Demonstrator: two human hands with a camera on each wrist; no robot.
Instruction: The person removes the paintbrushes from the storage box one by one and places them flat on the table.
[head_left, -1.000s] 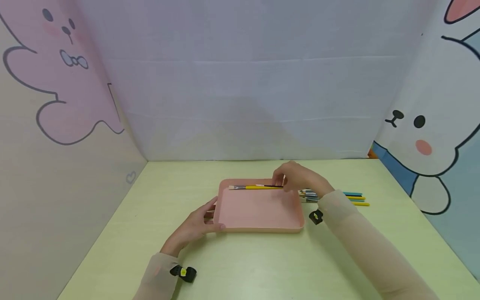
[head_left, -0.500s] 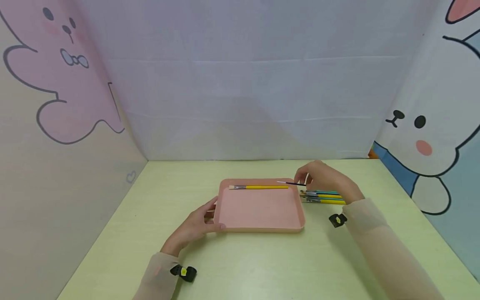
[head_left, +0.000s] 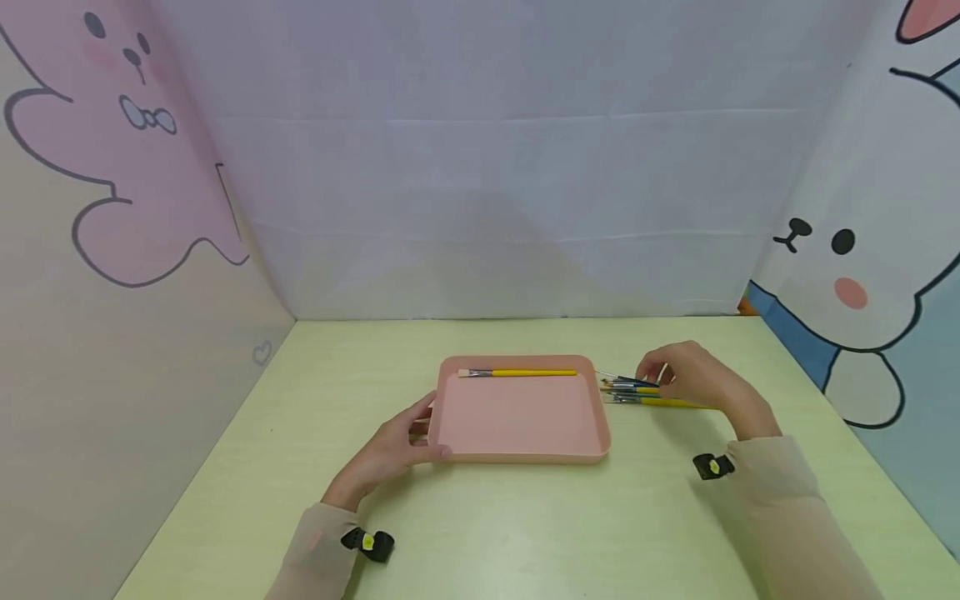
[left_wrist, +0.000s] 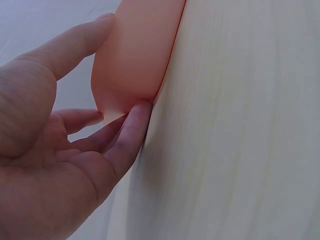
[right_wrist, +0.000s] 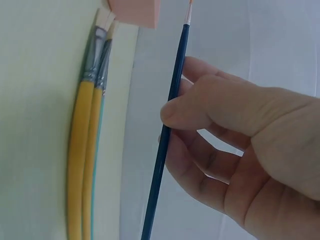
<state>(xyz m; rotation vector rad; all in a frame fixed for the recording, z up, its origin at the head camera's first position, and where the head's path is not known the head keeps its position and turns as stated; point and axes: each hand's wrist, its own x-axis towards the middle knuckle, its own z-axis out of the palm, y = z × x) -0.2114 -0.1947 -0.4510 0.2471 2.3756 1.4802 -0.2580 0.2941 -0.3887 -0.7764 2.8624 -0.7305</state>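
Note:
A pink rectangular tray (head_left: 522,417) lies on the table. My left hand (head_left: 390,448) holds its near left corner; the left wrist view shows the thumb against the tray wall (left_wrist: 145,45) and fingertips at its lower edge. One yellow-handled flat paintbrush (head_left: 532,373) lies along the tray's far side. My right hand (head_left: 693,375), to the right of the tray, pinches a thin dark blue paintbrush (right_wrist: 169,110) between thumb and fingers, above the table. Beneath it, beside the tray, lie several more paintbrushes (head_left: 626,401), with yellow (right_wrist: 80,150) and teal handles, partly hidden by my hand.
The pale yellow-green table (head_left: 525,533) ends at a white backdrop (head_left: 495,208). Side panels with a pink cartoon figure (head_left: 142,167) at left and a white cartoon face (head_left: 840,250) at right close in the space.
My right hand has moved right, from over the tray's far right corner to above the brush pile, carrying the dark blue paintbrush out of the tray. The left hand has stayed put.

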